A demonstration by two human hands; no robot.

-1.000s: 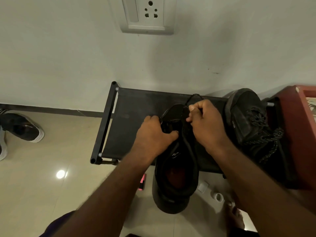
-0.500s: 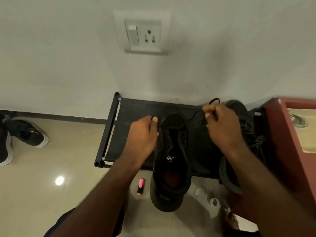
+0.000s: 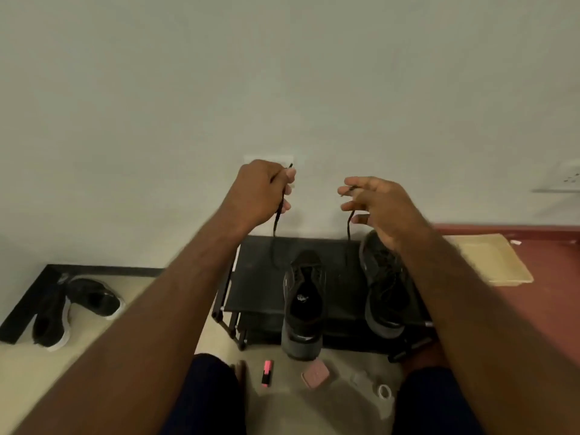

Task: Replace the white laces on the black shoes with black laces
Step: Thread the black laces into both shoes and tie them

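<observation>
The left hand (image 3: 257, 193) has its fingers curled tight round one end of the black lace (image 3: 277, 215), and the tip pokes out on top. The right hand (image 3: 376, 205) pinches the other end with thumb and first finger. Its other fingers are spread loose. Both ends are held up high, and the lace runs down to the middle shoe (image 3: 303, 296), at 6 o'clock from the hands. That shoe sits on the black rack (image 3: 257, 277), with its heel hanging over the front edge.

What could go wrong? A hard pull up could lift the shoe or tip it off the rack, because the heel has nothing under it. The right pinch is small, so that end could slip out. If one hand pulls more, one end gets long and the other gets short, or slides out of its hole.

Now the count:
- two hands
- one lace with two ends
- two shoes on the rack, with the second shoe (image 3: 384, 284) at 3 o'clock from the first
- two floor shoes (image 3: 94, 298) at 9 o'clock
- one pink marker (image 3: 266, 372)
- one pink block (image 3: 315, 376)
- one tape roll (image 3: 383, 391)

I see no white laces.
</observation>
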